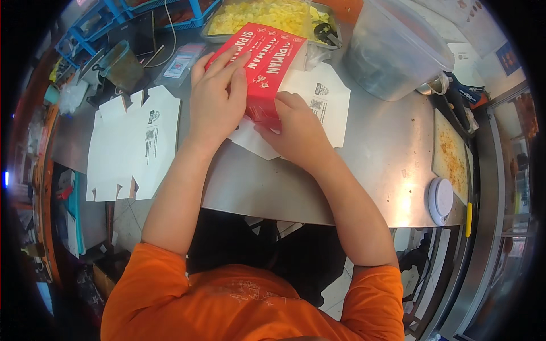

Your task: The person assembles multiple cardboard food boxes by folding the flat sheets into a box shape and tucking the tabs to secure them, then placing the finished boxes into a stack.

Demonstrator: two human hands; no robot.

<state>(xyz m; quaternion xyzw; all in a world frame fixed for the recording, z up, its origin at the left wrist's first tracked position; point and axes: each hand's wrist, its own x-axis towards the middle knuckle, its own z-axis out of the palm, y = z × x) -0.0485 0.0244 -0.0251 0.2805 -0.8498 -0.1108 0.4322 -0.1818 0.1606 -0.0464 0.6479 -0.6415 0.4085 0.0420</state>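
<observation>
Both my hands are on a red cardboard box (266,62) with white print, held at a tilt over the steel table. My left hand (215,94) clasps its left side, fingers stretched along the upper face. My right hand (298,125) grips the near right corner, the fingers curled and partly hidden at the end of the box. Beneath the box lies a flat white carton blank (335,105), partly covered by it. To the left of my left forearm, a pile of white carton blanks (133,150) with notched edges reaches past the table's front edge.
A metal tray of yellow chopped food (267,17) stands at the back. A large clear tub (392,51) is at the back right. Near the right edge are a white round-lidded object (441,202) and a crumb-covered board (450,150). Blue crates (187,14) sit back left.
</observation>
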